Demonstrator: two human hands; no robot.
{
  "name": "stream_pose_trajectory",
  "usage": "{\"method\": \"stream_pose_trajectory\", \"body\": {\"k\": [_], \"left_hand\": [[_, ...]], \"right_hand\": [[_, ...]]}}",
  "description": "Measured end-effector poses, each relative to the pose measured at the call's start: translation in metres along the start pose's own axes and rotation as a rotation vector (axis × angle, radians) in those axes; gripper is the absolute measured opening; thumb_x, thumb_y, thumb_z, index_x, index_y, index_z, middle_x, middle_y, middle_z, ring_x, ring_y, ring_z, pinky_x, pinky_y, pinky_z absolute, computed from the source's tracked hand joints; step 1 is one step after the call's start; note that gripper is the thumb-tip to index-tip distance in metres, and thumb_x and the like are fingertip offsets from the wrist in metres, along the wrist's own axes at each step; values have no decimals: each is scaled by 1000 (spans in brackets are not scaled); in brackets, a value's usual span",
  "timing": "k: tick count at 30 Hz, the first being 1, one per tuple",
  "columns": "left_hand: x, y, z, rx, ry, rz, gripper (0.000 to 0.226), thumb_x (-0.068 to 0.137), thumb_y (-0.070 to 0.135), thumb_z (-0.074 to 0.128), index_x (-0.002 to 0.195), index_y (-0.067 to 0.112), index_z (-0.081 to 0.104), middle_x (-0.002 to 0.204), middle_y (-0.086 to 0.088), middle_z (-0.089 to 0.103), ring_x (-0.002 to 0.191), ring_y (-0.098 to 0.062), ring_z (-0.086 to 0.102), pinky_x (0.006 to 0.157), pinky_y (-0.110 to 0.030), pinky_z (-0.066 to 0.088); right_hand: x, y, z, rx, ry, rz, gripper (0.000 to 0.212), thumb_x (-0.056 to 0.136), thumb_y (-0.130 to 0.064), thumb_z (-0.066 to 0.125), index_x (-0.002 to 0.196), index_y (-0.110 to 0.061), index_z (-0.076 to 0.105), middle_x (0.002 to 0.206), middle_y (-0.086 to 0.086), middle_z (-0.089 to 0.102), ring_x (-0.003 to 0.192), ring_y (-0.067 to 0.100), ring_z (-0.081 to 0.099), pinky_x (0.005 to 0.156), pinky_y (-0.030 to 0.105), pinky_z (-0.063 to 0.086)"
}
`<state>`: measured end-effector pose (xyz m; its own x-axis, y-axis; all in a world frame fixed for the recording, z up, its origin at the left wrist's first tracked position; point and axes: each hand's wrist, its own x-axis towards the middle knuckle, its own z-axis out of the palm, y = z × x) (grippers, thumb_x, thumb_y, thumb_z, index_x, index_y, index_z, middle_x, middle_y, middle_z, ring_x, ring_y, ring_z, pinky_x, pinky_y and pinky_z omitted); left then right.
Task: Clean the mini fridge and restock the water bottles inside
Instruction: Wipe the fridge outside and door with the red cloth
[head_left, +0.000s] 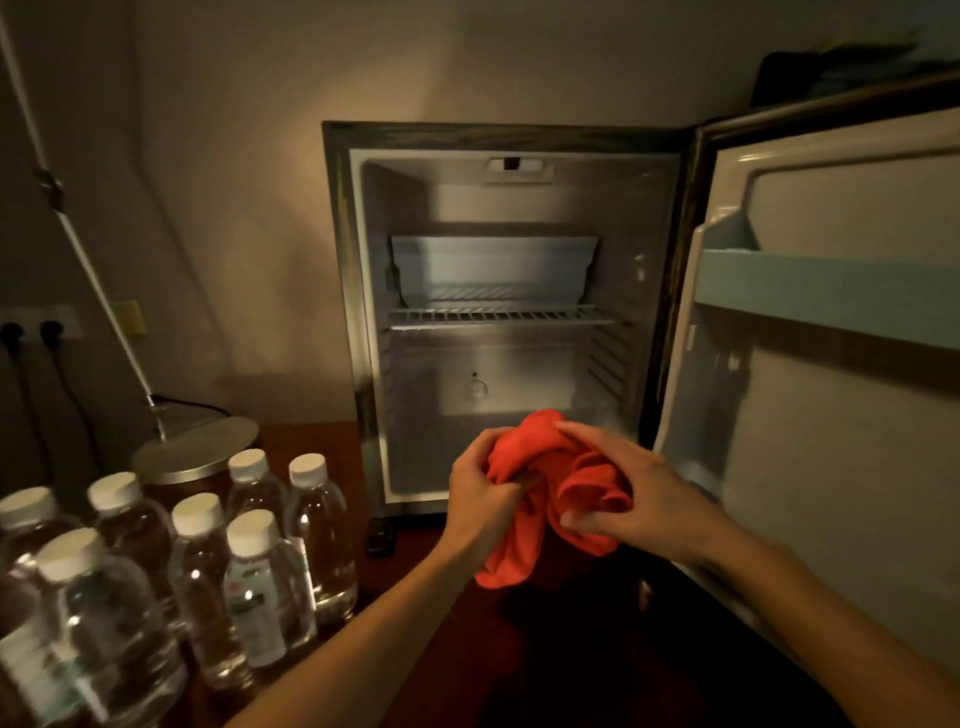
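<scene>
The mini fridge (358, 291) stands on a dark wooden table with its door (831, 415) swung wide to the right. Inside I see a wire shelf (498, 315) and a small freezer box (493, 265), with no bottles on either. In front of the fridge's lower opening both hands bunch up a red cloth (550, 467). My left hand (480, 499) grips its left side and my right hand (623, 488) grips its right side. Several clear water bottles (260, 577) with white caps stand together on the table at the lower left.
A lamp with a round metal base (195, 452) and a slanted pole (83, 249) stands behind the bottles. Wall sockets with plugged black cables (36, 330) sit at the far left. The open door fills the right side. A dark object (810, 73) lies on the fridge's top.
</scene>
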<state>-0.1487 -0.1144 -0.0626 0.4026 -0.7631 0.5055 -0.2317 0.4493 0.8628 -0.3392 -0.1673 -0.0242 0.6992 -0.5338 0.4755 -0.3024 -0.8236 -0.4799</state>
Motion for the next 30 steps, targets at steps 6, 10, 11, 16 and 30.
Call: {"method": "stream_pose_trajectory", "body": {"k": [6,10,11,16,30], "left_hand": [[8,15,4,-60,2,-11,46,57,0,68,100,17,67,92,-3,74,89,-15,70,82,-32,56],[15,38,-10,22,-131,86,48,62,14,65,109,23,65,99,10,72,95,-2,65,84,-19,49],[18,43,-17,45,-155,94,49,64,22,64,113,22,63,102,12,71,98,-1,64,85,-18,48],[35,41,-57,309,-75,84,64,68,43,60,128,23,60,121,2,60,115,-5,55,104,-32,44],[68,84,-122,359,340,-91,29,74,27,66,100,14,64,89,2,67,90,-18,65,84,-32,53]], "right_hand": [[26,2,16,390,38,44,69,65,-35,86,123,-37,48,119,-7,64,110,9,63,94,25,49],[55,-2,24,277,181,8,62,60,-7,88,105,-18,47,98,-1,66,81,5,63,71,20,50],[62,-5,26,262,228,-6,59,60,-9,87,102,-19,47,93,-2,66,77,3,62,67,22,49],[97,-25,53,144,405,-58,41,60,-17,74,94,-27,53,90,-1,62,80,13,60,71,31,48],[154,-63,68,53,665,8,42,63,-23,71,99,-35,54,94,-6,61,88,24,62,71,42,52]]}}
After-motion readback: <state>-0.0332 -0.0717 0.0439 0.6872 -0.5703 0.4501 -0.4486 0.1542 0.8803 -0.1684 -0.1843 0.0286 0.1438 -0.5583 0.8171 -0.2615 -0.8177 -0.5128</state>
